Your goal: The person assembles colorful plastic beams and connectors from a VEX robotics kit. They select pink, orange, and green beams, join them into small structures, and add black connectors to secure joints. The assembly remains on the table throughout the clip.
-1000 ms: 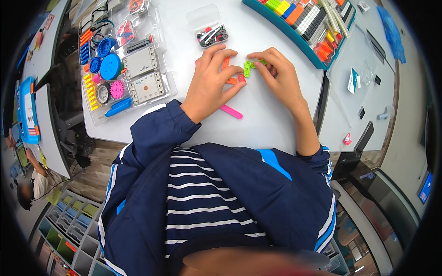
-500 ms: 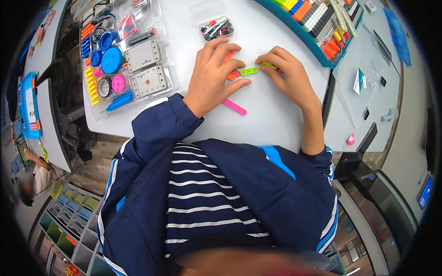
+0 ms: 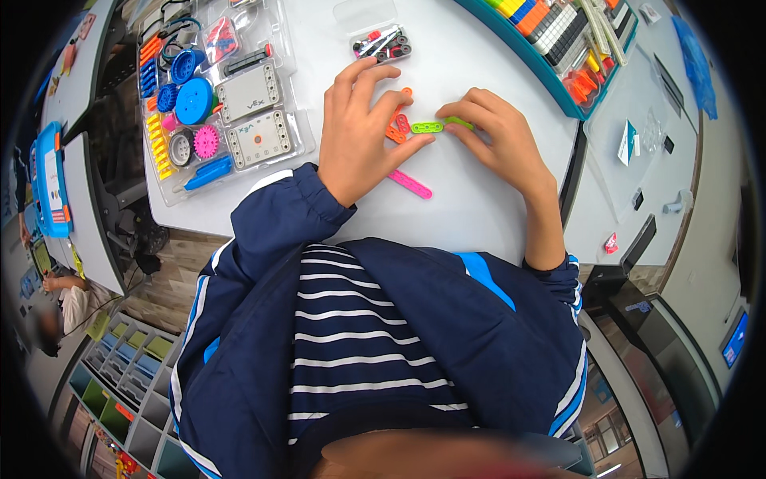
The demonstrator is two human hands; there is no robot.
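My left hand (image 3: 363, 132) hovers over the white table with its fingers spread. Between its thumb and forefinger lie an orange beam (image 3: 394, 134) and a short red beam (image 3: 403, 123), both partly covered by the fingers. Just right of the thumb tip rests a short lime-green beam (image 3: 426, 128) with holes. My right hand (image 3: 499, 140) pinches a second lime-green beam (image 3: 459, 122) beside it; whether the two green beams touch is hard to tell. A long pink beam (image 3: 411, 185) lies nearer to me, its far end under my left hand.
At left, a clear tray (image 3: 299, 132) holds gears, wheels and grey modules. Behind my hands stands a small clear box (image 3: 391, 52) of pins and black parts. A teal bin (image 3: 550, 94) of coloured pieces borders the right. A person (image 3: 68, 291) sits at another table.
My left hand has shifted left, uncovering more of the orange and red beams. My right hand and its green beam have come slightly left, closer to the other green beam.
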